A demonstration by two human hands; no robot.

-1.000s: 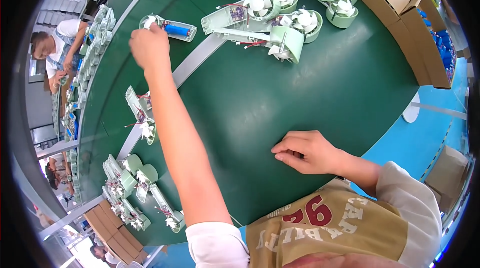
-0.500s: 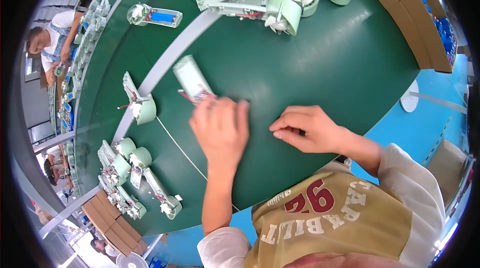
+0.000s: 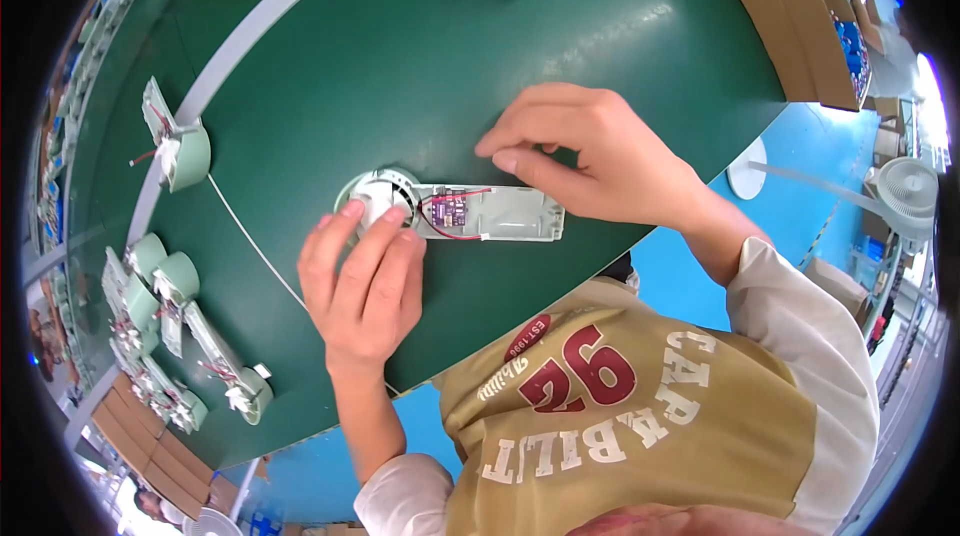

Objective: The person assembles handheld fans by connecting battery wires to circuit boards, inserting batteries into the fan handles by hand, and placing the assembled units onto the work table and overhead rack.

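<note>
A pale green handheld fan's casing half (image 3: pixel 525 213) lies level on the green table in front of me, its inside facing up. A small purple circuit board (image 3: pixel 449 208) with red and black wires sits in it beside the round fan head. My left hand (image 3: pixel 365 281) has its bent fingers on the white fan wheel (image 3: pixel 385 198) and the ring around it; its thumb is hidden. Just above the casing, my right hand (image 3: pixel 600 151) hovers without touching it. Its thumb and fingertips are drawn together in a loose pinch, with nothing visible between them.
More fan halves (image 3: pixel 190 151) stand along the left, with a cluster (image 3: pixel 150 306) at lower left and others at the top edge. A cardboard box (image 3: pixel 790 26) holding blue parts stands at upper right. A light strip (image 3: pixel 240 46) curves across the table.
The fan casing has come nearer and turned from slanted to lying crosswise. My left hand has shifted to its fan head, and my right hand has moved up over the casing. The view has shifted.
</note>
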